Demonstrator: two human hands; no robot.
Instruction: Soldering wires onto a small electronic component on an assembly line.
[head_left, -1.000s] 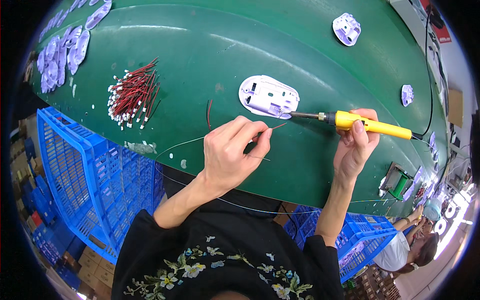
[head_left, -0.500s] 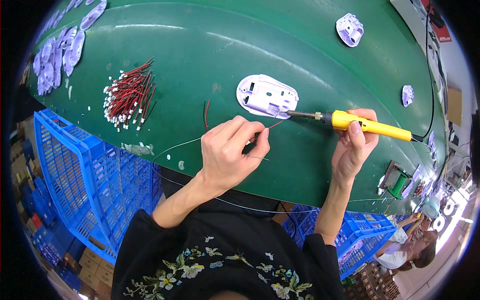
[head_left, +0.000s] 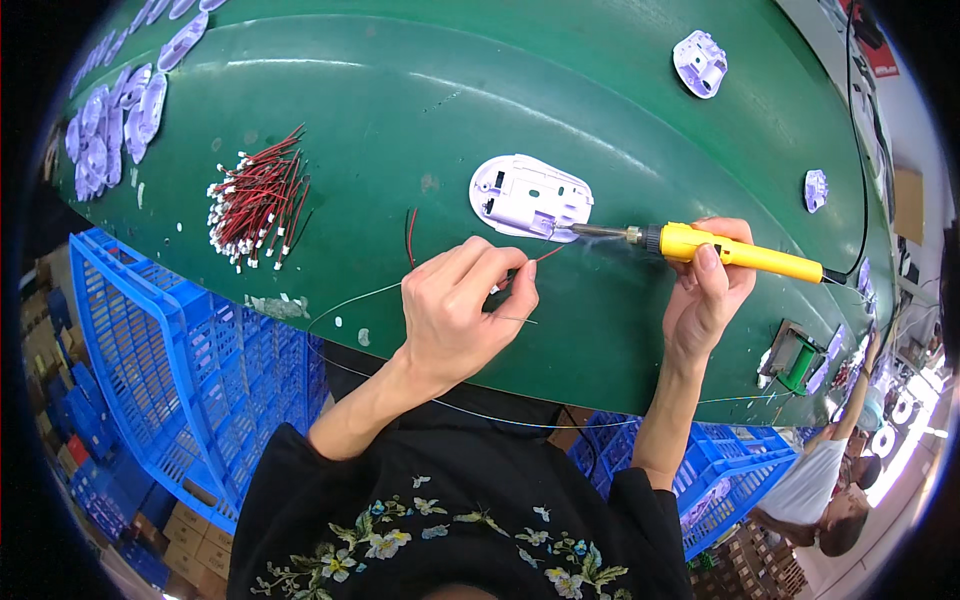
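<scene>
At centre, a white oval plastic shell [head_left: 515,203] meets the soldering iron [head_left: 692,242] grasped by the right hand [head_left: 705,290]; the left hand [head_left: 462,300] pinches red wire [head_left: 547,256]; newly visible haze [head_left: 608,246] suggests heating.

A green table [head_left: 390,120] bears pale shells [head_left: 520,202] and wires [head_left: 262,195].

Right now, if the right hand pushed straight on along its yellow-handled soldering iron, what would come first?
The white oval plastic shell, at its lower right edge: the yellow-handled soldering iron leads the right hand there. They may already touch; depth is unclear.
</scene>
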